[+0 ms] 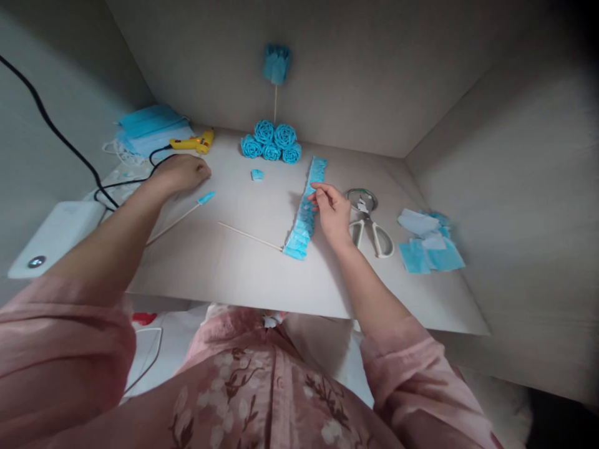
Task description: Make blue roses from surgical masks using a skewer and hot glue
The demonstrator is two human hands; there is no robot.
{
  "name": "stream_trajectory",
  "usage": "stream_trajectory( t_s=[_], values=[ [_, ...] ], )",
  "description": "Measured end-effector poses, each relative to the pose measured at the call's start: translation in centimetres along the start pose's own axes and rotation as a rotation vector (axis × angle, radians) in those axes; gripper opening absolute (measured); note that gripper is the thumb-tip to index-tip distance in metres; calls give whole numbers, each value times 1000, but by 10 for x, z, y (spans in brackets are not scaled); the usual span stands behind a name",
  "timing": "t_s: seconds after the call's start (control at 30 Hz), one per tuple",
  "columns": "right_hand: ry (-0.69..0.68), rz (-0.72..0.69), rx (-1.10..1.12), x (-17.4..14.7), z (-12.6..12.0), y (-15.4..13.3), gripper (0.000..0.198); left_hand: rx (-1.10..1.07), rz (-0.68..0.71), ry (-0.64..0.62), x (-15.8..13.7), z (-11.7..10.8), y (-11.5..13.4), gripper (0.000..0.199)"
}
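Observation:
My left hand (186,173) rests on the tabletop in a loose fist, just below a yellow glue gun (196,143) and apart from it; nothing sticks out of it. My right hand (332,211) is at the upper middle of a pleated light-blue strip (303,221), thumb and forefinger nearly together on its edge. A thin wooden stick (250,236) meets the strip's lower end. Another stick with a blue tip (206,197) lies under my left forearm. A small blue piece (257,175) lies between my hands.
Several rolled blue flowers (271,142) are stacked at the back, and one on a stick (277,65) stands above them. Scissors (369,234) and a tape roll (362,199) lie right. Blue scraps (430,249) lie far right; face masks (152,125) are back left, near a white box (58,237).

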State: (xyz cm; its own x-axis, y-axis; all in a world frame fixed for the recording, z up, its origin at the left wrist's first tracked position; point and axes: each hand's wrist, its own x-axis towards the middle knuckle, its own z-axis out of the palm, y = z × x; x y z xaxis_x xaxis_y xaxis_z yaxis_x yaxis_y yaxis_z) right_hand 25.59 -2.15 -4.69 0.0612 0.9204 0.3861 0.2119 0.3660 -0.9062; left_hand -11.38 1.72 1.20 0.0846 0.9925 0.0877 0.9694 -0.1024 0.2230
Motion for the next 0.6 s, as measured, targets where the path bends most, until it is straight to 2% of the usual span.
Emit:
stream_trajectory(
  t_s=[0.07, 0.17, 0.3, 0.43, 0.6],
  values=[
    [-6, -7, -12, -1, 0, -1, 34, 65, -93, -97, -18, -9, 5, 30],
    [-5, -35, -54, 0, -2, -5, 36, 129, -149, -167, -47, -18, 11, 42],
    [-95, -79, -149, 14, -3, -13, 38, 140, -203, -251, -70, -11, 4, 51],
    [-296, -91, -311, 48, 11, -16, 33, 84, -214, -172, -72, 11, -7, 43],
    [-448, -27, -601, 93, 51, -18, 30, 49, -208, -88, -70, 25, -11, 28]
  ],
)
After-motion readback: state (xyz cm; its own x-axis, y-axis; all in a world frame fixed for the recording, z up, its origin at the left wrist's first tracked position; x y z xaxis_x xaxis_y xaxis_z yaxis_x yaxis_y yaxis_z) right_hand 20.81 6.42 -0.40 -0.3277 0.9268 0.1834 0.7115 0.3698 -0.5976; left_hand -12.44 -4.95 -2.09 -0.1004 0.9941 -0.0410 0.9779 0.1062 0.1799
